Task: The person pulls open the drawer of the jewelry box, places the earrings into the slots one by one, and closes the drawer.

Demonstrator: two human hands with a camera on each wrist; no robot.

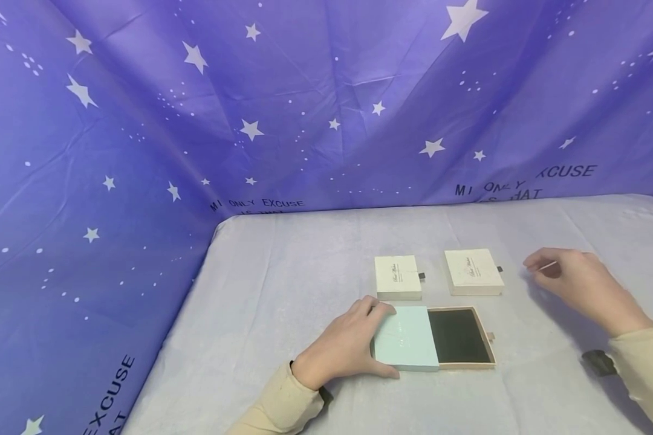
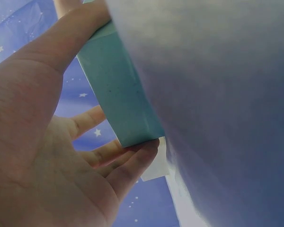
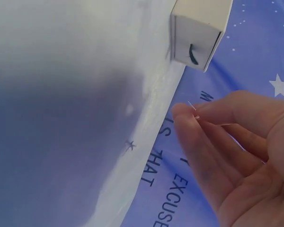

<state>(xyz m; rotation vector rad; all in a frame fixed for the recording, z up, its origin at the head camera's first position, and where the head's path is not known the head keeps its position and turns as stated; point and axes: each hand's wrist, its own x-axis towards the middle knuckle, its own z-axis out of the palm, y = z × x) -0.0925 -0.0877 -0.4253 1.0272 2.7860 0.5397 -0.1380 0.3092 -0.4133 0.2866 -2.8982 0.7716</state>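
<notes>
A pale turquoise drawer box [image 1: 408, 341] lies on the table with its black-lined drawer [image 1: 459, 336] pulled out to the right. My left hand [image 1: 348, 344] grips the box's left end, thumb at the near edge and fingers at the far one. In the left wrist view the same fingers hold the turquoise box [image 2: 118, 90] by its edges. Raised over the table to the right, my right hand [image 1: 579, 284] pinches a thin, shiny, wire-like piece [image 3: 197, 117] between thumb and forefinger; its kind is too small to tell.
Two cream boxes with black pull tabs sit behind the turquoise one: a left box [image 1: 397, 278] and a right box [image 1: 473, 272]. A pale cloth covers the table [image 1: 283, 272]. A purple star-printed curtain [image 1: 326, 151] hangs at the back and left.
</notes>
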